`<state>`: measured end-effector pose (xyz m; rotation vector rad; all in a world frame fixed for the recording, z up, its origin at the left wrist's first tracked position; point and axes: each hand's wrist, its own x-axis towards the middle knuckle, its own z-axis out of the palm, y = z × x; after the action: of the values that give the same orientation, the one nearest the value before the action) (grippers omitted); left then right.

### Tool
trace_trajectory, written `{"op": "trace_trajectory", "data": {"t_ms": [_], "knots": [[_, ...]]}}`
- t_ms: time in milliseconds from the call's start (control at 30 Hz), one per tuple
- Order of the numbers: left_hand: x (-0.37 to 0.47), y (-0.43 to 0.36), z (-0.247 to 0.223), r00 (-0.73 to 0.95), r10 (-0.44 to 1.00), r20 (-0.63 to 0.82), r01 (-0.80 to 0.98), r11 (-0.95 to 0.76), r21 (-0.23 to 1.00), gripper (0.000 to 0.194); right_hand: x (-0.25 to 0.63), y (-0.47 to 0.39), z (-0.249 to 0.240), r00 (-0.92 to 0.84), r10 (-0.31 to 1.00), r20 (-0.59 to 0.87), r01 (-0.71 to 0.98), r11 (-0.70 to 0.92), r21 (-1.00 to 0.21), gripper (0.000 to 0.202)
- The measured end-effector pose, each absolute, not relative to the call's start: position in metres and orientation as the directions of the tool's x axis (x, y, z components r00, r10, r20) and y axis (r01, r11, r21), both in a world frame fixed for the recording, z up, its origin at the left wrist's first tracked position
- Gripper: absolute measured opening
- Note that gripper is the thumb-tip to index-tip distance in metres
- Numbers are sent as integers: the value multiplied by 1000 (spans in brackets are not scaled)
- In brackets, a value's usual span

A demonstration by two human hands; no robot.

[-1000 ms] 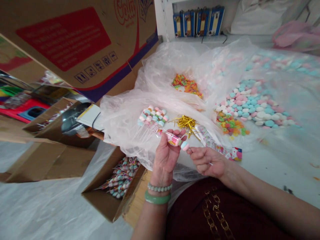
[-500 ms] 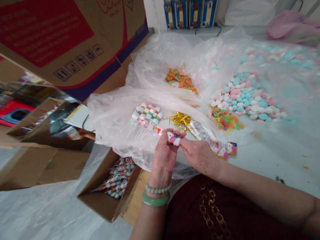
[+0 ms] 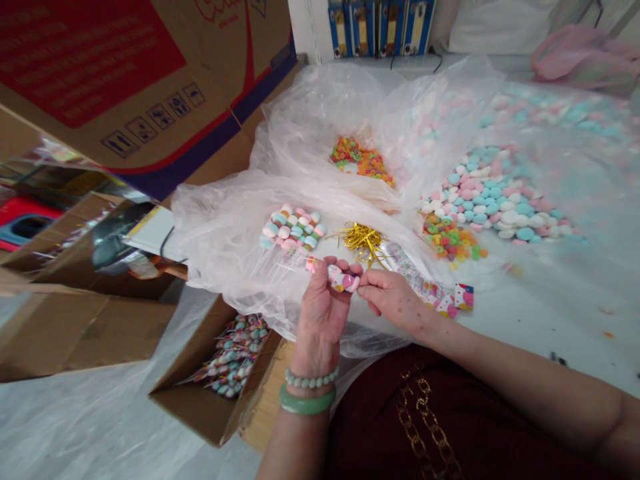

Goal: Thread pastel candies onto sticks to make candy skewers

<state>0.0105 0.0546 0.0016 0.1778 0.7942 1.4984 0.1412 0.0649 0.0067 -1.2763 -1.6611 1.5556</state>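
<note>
A small printed candy packet (image 3: 342, 280), pink and white, lies in my left hand (image 3: 325, 303), whose fingers close round it. My right hand (image 3: 393, 297) pinches at the packet's right end, its fingertips closed against it. Beyond my left hand are rows of candy skewers (image 3: 294, 228) in pink, white and blue. Gold twist ties (image 3: 364, 240) lie just past my hands. Right of them are printed bags (image 3: 440, 297), partly behind my right forearm.
Piles of marshmallows (image 3: 495, 197) and gummy rings (image 3: 453, 239) lie at the right, more rings (image 3: 361, 160) further back on plastic sheeting (image 3: 215, 213). An open carton (image 3: 193, 403) holds finished-looking skewers at lower left. A large carton (image 3: 200, 60) stands upper left.
My left hand has shifted slightly left and turned a little with the packet. The fingers of my right hand have changed their pinch at its end.
</note>
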Motion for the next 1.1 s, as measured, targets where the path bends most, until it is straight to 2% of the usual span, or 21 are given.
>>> {"op": "trace_trajectory", "data": {"t_ms": [133, 267, 400, 533, 633, 700, 800, 867, 967, 1100], "knots": [[15, 55, 3, -81, 912, -402, -826, 164, 539, 26, 138, 66, 7, -425, 879, -214, 222, -128, -967, 24], [2, 56, 0, -153, 895, -419, -835, 109, 539, 29, 148, 65, -4, -463, 851, -247, 263, -134, -955, 18], [-9, 57, -2, -169, 890, -424, -834, 100, 543, 27, 158, 65, -10, -405, 906, -118, 432, 76, -899, 15], [-16, 57, 0, -165, 886, -433, -801, 136, 583, 24, 164, 72, -5, -416, 909, -23, 640, 275, -717, 19], [-21, 56, -1, -208, 865, -457, -767, 146, 625, 26, 166, 76, -1, -501, 865, 9, 683, 402, -610, 21], [-21, 56, -2, -239, 844, -480, -755, 150, 639, 28, 164, 76, -1, -546, 837, 21, 674, 455, -582, 22], [-13, 57, -5, -287, 805, -520, -754, 145, 640, 31, 160, 72, -3, -575, 818, 37, 635, 473, -611, 22], [-8, 57, -5, -264, 805, -530, -769, 156, 620, 34, 159, 70, -3, -557, 830, 40, 600, 435, -671, 21], [-9, 58, -5, -200, 829, -523, -786, 183, 591, 36, 161, 70, -1, -525, 850, -36, 521, 288, -803, 17], [-22, 60, -4, -318, 810, -493, -775, 77, 627, 33, 162, 71, 2, -514, 843, -160, 458, 112, -882, 16]]}}
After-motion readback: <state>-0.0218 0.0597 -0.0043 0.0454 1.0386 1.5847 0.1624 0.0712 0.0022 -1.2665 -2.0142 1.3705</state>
